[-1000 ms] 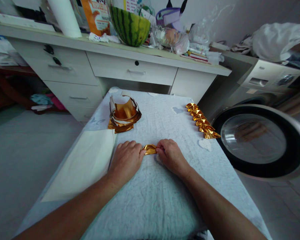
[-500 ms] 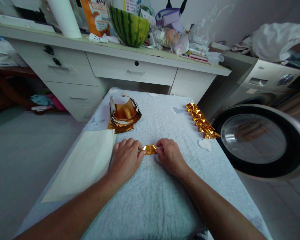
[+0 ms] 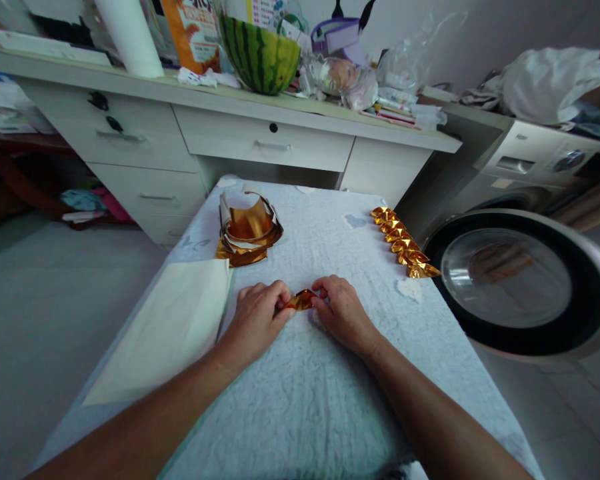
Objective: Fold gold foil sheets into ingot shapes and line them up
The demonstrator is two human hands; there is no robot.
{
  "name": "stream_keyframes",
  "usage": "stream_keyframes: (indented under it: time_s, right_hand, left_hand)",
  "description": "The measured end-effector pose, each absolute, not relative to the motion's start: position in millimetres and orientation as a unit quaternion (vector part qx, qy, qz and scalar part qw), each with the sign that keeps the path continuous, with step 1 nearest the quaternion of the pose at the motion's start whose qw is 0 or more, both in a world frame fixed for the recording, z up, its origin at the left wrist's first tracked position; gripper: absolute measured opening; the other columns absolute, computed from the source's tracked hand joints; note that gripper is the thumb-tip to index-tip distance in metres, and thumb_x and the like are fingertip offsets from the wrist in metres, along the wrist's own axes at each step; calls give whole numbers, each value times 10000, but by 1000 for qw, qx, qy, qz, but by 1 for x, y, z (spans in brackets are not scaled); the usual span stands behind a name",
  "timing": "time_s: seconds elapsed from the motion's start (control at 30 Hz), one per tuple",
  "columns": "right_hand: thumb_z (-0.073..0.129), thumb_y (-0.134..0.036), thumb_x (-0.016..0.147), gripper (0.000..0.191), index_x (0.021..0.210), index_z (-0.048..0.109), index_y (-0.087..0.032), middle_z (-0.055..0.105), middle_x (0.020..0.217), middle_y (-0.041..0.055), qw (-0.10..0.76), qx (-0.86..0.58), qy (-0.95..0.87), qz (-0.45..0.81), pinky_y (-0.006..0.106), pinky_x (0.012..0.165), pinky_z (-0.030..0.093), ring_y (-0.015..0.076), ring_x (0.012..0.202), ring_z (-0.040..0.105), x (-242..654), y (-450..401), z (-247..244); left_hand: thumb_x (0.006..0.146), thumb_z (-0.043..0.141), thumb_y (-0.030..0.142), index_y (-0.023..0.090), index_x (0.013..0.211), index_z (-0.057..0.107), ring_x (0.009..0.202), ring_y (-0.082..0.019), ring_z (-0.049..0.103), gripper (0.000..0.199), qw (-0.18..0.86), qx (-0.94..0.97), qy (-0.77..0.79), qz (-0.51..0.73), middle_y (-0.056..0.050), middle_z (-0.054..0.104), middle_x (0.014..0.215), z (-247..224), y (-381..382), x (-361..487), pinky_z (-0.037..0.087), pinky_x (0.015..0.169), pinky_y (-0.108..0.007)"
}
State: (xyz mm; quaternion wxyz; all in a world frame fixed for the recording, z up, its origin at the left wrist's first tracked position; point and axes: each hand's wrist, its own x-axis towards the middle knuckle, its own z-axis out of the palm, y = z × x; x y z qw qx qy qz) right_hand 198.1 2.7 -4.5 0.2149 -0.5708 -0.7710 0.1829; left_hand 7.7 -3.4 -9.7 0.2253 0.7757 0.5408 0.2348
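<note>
Two ends of a gold foil piece are pinched, by left hand and right hand. Shaping seems in hand; the next move likely calls for even pressure.

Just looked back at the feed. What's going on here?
A person is working a small gold foil piece with both hands, the left hand pinching one end and the right hand the other. It is low over a cloth-covered surface. Folded gold pieces lie in a row toward the right edge; curled gold sheets sit at the far left, beyond a pale sheet.
</note>
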Motion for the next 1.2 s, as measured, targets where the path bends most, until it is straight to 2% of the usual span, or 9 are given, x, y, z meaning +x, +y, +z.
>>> stream_keyframes:
  time_s: [0.13, 0.23, 0.4, 0.57, 0.7, 0.8, 1.07, 1.2]
  right_hand:
    - [572, -129, 876, 74, 858, 629, -172, 604, 869, 42, 238, -531, -784, 217, 310, 798, 386, 178, 851, 528, 204, 3, -2]
    - [543, -155, 904, 108, 810, 590, -179, 596, 837, 26, 270, -513, -781, 234, 299, 786, 379, 165, 824, 522, 207, 3, -2]
    - [463, -213, 950, 205, 768, 553, -190, 581, 751, -4, 277, -510, -767, 274, 268, 712, 368, 138, 731, 518, 207, 2, -1]
    - [470, -227, 945, 234, 729, 547, -183, 579, 713, -7, 270, -526, -760, 270, 251, 678, 360, 130, 698, 520, 203, 1, 1]
    - [490, -204, 936, 220, 730, 561, -175, 597, 715, -2, 245, -531, -775, 240, 250, 685, 354, 130, 694, 525, 199, 1, 2]
    - [482, -208, 947, 247, 718, 568, -172, 607, 704, 4, 212, -541, -790, 197, 259, 686, 339, 132, 680, 519, 196, 0, 3]
    - [540, -284, 926, 281, 665, 561, -182, 627, 682, 15, 148, -585, -791, 100, 285, 701, 319, 151, 675, 518, 193, -3, -2]
    - [589, -325, 905, 260, 685, 566, -187, 618, 697, 15, 142, -607, -778, 75, 297, 705, 308, 168, 705, 515, 192, -3, -7]
  left_hand:
    - [843, 619, 230, 218, 882, 607, 824, -191, 581, 43, 256, 774, 526, 243, 23, 652, 803, -8, -1, 6, 373, 815, -354]
    - [891, 552, 274, 229, 886, 651, 870, -199, 586, 109, 265, 780, 508, 252, 9, 676, 852, -5, 1, 4, 375, 833, -357]
    - [946, 417, 311, 203, 795, 628, 847, -201, 573, 281, 278, 776, 505, 256, -11, 654, 804, -2, 0, 3, 380, 807, -353]
    - [943, 386, 311, 205, 767, 600, 837, -214, 572, 296, 257, 770, 532, 238, -10, 646, 787, -2, -2, 6, 358, 812, -381]
    - [898, 474, 269, 226, 949, 590, 795, -198, 593, 134, 269, 743, 550, 269, 27, 637, 732, -5, -4, 7, 367, 807, -360]
    - [881, 505, 234, 232, 1060, 540, 757, -187, 600, 182, 274, 732, 553, 288, 60, 597, 655, -7, -4, 8, 373, 790, -340]
    - [911, 468, 190, 222, 962, 566, 842, -206, 596, 115, 154, 803, 536, 208, 13, 673, 806, -6, -9, 10, 326, 855, -392]
    - [891, 503, 202, 227, 902, 588, 847, -235, 575, 89, 99, 817, 545, 162, -7, 674, 797, -5, -10, 13, 307, 839, -414]
